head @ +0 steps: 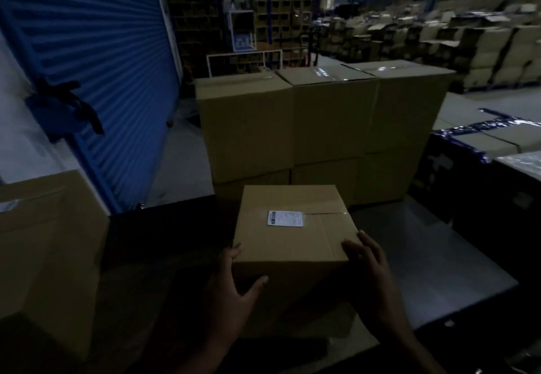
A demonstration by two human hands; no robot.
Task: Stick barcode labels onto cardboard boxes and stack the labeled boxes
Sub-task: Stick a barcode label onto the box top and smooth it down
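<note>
- Left hand (234,283) grasps the near left corner of the box (295,244): thumb spread across the near face, fingertips curled up at the left edge.
- Right hand (369,268) grasps the near right corner, fingers bent over the top edge and down the right side.
- Box sits on a dark table (433,259), directly in front of the stack (322,127) of bigger boxes.
- Label (285,218) is stuck on the box's top, left of centre, over the taped seam; a barcode runs down its left edge (the printed lines beside it are too small and blurred to read).
- Lighting is dim, so the box's lower front and both forearms fade into shadow.
- Another carton (49,256) at the left is cut off by the frame edge.
- Blue shutter (96,60) stands behind it at the left.
- Far cartons (439,42) at the right are blurred; no writing is legible on them.
</note>
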